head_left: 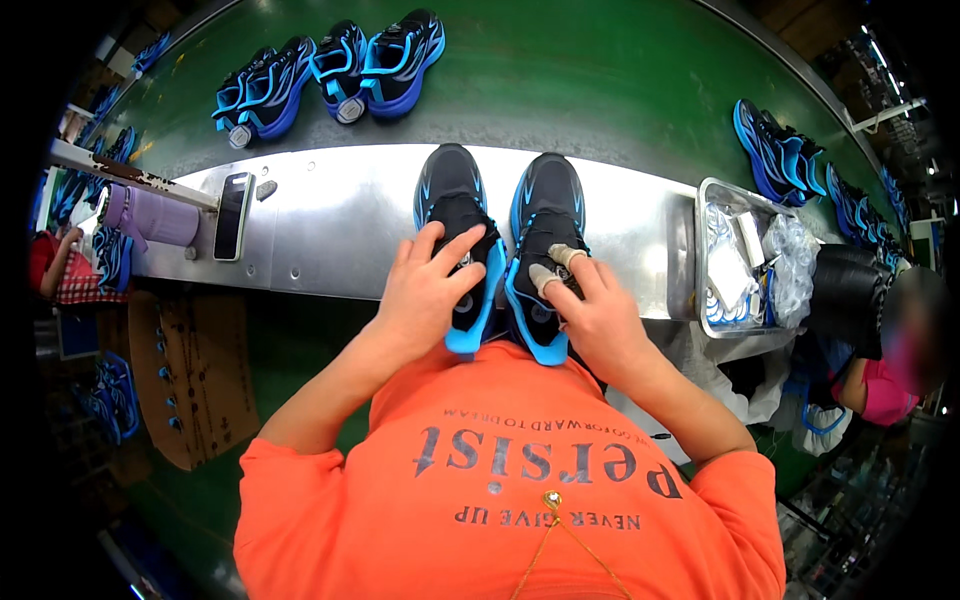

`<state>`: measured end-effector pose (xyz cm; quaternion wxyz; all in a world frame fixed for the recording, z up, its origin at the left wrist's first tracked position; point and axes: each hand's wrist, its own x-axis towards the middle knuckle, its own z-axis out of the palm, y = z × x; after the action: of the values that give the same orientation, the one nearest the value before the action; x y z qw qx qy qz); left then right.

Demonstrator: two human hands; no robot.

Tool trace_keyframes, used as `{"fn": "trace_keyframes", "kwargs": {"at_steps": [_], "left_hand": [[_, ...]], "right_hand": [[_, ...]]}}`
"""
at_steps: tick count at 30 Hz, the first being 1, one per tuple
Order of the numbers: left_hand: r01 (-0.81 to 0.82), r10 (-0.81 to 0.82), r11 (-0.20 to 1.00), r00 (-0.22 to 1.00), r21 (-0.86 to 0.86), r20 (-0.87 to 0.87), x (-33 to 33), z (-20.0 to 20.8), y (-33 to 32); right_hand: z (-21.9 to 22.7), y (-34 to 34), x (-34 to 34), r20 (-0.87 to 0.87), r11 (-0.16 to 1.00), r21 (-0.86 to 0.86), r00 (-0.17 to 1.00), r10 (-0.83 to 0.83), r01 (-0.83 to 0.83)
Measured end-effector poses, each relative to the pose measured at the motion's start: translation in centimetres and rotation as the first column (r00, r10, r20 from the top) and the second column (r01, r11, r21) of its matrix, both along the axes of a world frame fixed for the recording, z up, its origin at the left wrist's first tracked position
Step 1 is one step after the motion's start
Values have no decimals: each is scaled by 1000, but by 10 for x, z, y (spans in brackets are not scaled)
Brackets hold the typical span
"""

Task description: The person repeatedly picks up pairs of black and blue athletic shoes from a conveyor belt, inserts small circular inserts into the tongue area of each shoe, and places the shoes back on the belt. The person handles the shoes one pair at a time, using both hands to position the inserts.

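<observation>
Shiny metal table (345, 215) at centre, green surface (570, 80) beyond it at 12 o'clock. Green floor (185, 505) at 8 o'clock. Strip lights (879, 56) at 2 o'clock.

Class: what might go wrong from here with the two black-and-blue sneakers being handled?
The heels of the black-and-blue sneakers appear to overhang the shiny metal ledge; pressure from the left hand or right hand might tip them.

The black-screened rectangular phone lies near the ledge's front edge and might get knocked off.
</observation>
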<state>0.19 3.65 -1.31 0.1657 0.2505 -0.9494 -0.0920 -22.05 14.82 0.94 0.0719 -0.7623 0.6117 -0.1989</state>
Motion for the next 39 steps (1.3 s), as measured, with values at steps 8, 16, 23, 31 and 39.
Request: {"fn": "trace_keyframes", "kwargs": {"at_steps": [8,16,23,31,39], "left_hand": [[-48,19,954,995,295,101,-5,24,-2],[-95,143,941,982,325,-126,-19,22,-28],[-107,202,947,932,303,-302,-21,6,-15],[-81,208,867,956,491,-208,-19,24,-21],[-64,192,792,970,607,-148,-18,32,-25]], "right_hand": [[2,-2,-10,277,988,132,960,45,-85],[7,-28,-36,338,989,94,938,78,-117],[16,-25,-38,415,989,144,909,-24,-40],[14,-29,-39,291,974,219,950,-116,51],[19,-36,-37,336,968,251,935,-109,23]]}}
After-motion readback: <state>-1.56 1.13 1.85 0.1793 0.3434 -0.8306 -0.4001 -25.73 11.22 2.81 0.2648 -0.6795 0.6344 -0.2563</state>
